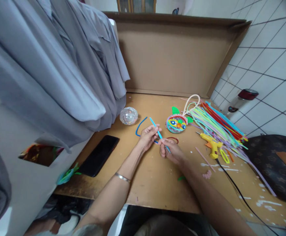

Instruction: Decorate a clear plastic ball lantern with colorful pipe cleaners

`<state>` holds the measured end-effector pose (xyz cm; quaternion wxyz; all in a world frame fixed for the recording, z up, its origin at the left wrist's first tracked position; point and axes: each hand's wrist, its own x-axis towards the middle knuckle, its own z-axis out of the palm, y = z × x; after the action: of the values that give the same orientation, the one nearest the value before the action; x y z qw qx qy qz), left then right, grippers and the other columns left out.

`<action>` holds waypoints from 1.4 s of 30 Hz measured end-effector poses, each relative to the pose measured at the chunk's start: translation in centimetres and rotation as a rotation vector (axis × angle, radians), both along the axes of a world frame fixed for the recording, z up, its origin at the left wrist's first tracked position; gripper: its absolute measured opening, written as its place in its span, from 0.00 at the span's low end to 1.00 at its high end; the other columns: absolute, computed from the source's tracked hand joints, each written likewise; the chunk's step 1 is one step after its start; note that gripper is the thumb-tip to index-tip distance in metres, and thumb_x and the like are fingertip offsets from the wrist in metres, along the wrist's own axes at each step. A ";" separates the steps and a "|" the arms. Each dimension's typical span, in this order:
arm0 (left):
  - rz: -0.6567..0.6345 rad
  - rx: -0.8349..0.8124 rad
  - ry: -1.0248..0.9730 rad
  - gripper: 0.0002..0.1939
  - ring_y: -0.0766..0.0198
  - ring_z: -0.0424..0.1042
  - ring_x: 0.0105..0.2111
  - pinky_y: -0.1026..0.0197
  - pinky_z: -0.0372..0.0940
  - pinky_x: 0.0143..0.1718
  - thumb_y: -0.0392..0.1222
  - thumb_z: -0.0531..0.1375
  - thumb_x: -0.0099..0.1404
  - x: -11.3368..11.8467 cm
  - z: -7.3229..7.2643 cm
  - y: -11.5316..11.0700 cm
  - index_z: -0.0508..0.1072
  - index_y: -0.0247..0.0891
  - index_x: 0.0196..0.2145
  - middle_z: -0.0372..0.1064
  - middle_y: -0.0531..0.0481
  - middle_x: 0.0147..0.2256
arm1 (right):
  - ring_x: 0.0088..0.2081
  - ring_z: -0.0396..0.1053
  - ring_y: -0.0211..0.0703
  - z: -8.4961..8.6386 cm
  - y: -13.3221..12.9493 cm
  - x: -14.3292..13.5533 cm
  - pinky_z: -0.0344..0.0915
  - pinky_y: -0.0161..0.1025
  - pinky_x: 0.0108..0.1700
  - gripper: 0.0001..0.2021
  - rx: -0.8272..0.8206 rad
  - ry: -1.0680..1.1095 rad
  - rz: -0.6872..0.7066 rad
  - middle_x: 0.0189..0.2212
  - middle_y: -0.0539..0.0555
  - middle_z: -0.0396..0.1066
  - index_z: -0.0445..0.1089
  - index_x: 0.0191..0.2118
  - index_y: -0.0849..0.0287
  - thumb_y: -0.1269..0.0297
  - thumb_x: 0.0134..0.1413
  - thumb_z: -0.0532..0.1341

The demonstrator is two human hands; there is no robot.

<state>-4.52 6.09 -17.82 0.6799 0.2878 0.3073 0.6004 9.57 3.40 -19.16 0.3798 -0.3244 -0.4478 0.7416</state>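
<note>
A light blue pipe cleaner [159, 133] runs slantwise between both hands in the middle of the table. My left hand [148, 137] pinches it around its upper half, fingers closed. My right hand [170, 150] grips its lower part, and a short end pokes out past the fingers. Just behind my left hand lies a bent dark blue pipe cleaner [138, 127], partly hidden by that hand. A red-brown curved piece [174, 139] shows behind my right hand. Farther back sits a decorated clear ball [176, 123] with green ears, yellow-and-blue eyes and a pale loop.
A plain clear ball [129, 116] and a black phone [100, 155] are on the left. On the right are many-coloured pipe cleaners [214, 121], a corded yellow glue gun [213, 144] and a dark bag [275, 167]. A cardboard panel [167, 55] stands behind; grey cloth [79, 65] hangs left.
</note>
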 end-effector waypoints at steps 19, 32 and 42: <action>0.037 0.069 0.195 0.24 0.76 0.57 0.18 0.69 0.51 0.21 0.53 0.75 0.37 0.4 -0.3 0.0 0.77 0.31 0.26 0.64 0.55 0.18 | 0.14 0.62 0.33 0.7 0.6 0.8 0.54 0.30 0.17 0.25 0.029 -0.120 -0.080 0.15 0.47 0.68 0.70 0.32 0.61 0.39 0.49 0.60; 0.086 0.068 0.303 0.25 0.74 0.59 0.17 0.68 0.54 0.20 0.57 0.73 0.39 1.6 -0.5 -0.7 0.72 0.33 0.22 0.64 0.56 0.17 | 0.13 0.59 0.31 0.7 0.4 0.3 0.56 0.29 0.17 0.23 0.162 -0.294 -0.121 0.12 0.45 0.65 0.67 0.28 0.59 0.40 0.44 0.60; -0.207 0.091 0.286 0.24 0.72 0.62 0.16 0.66 0.58 0.22 0.56 0.73 0.42 0.8 -0.6 -0.7 0.74 0.32 0.26 0.64 0.56 0.16 | 0.12 0.55 0.32 0.6 0.4 0.4 0.47 0.28 0.14 0.19 0.176 -0.242 -0.128 0.11 0.45 0.63 0.65 0.26 0.58 0.45 0.47 0.58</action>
<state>-3.70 5.37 -18.41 0.6738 0.4308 0.3423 0.4932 9.96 3.81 -18.59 0.3966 -0.4048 -0.5319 0.6292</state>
